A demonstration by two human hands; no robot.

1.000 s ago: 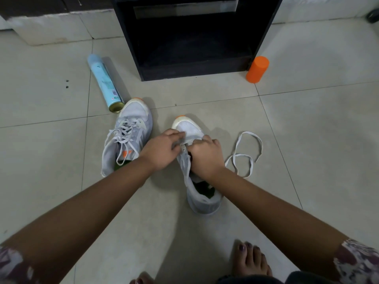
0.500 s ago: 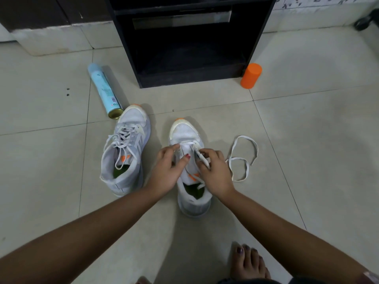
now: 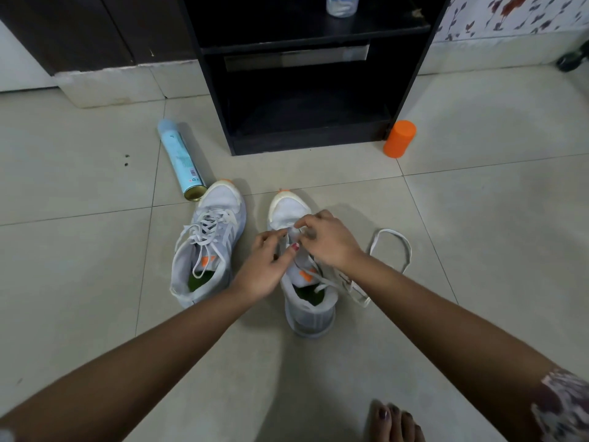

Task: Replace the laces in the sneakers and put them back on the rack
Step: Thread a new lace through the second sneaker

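Cannot see the front eyelets of the right sneaker (image 3: 288,209) under the left hand (image 3: 264,266) and right hand (image 3: 328,240), nor tell whether either pinches anything. Cannot read the spray can (image 3: 181,157) label. Lose the bottle (image 3: 342,4) top and the foot (image 3: 393,422) past picture edges.

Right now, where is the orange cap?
In the head view, the orange cap stands on the floor beside the black rack's bottom right corner, beyond and right of the right sneaker.
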